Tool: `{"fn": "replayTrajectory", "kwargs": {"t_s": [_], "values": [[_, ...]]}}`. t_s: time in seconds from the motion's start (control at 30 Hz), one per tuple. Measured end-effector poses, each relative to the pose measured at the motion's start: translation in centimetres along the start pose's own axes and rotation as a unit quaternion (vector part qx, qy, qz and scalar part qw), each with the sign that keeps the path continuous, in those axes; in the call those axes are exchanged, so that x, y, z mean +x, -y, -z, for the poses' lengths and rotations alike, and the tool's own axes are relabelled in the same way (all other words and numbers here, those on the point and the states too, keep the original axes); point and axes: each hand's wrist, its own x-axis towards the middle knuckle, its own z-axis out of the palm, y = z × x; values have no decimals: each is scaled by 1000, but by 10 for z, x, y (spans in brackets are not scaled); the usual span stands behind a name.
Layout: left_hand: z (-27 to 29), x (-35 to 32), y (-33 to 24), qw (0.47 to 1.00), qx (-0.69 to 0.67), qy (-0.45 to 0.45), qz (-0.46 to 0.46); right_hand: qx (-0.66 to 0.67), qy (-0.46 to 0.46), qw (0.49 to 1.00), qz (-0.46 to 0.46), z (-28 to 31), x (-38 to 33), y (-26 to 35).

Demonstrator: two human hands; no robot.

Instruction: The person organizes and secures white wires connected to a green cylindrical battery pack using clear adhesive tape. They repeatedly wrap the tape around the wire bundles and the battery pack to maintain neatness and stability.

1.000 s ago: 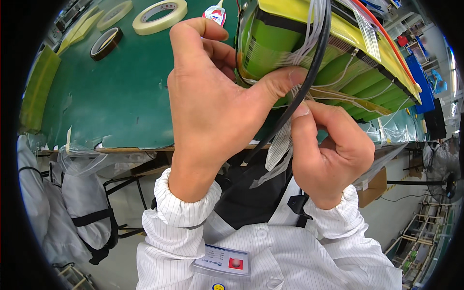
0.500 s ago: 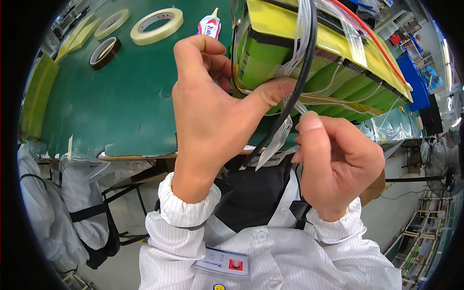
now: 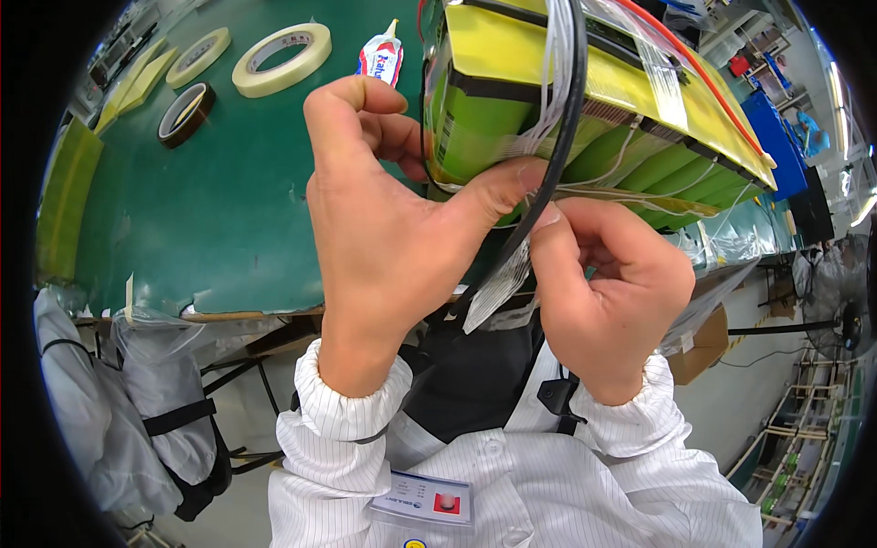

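A battery pack [image 3: 493,50] with green cells and yellow boards is tilted at the table's near side. My left hand [image 3: 379,228] grips its near corner, thumb pressed on the lower edge by the white wires [image 3: 557,59], fingers curled at the side. A black cable [image 3: 568,119] runs down across the pack and past my thumb. My right hand [image 3: 617,288] is closed in a pinch beside that cable. A translucent striped strip of filament tape [image 3: 498,294] hangs down between my hands; its pinched part is mostly hidden by my fingers.
On the green table [image 3: 228,210] lie a large cream tape roll [image 3: 239,73], a smaller pale roll [image 3: 175,68], a brown roll [image 3: 164,132] and a glue tube [image 3: 379,62]. Yellow sheets [image 3: 68,196] lie at the left. A fan [image 3: 845,320] stands at the right.
My right hand has moved left and slightly up, close to my left thumb and the pack's edge. My left thumb still presses on the pack. The whole view has shifted slightly.
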Motion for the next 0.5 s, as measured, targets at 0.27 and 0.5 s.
{"fn": "replayTrajectory", "kwargs": {"t_s": [0.27,0.5], "values": [[1,-1,-4,1000,5,-6,8,-28,-58,995,82,-10,-10,-10],[0,-1,-7,1000,-4,-3,18,-42,-69,988,129,-9,-11,-11]]}}
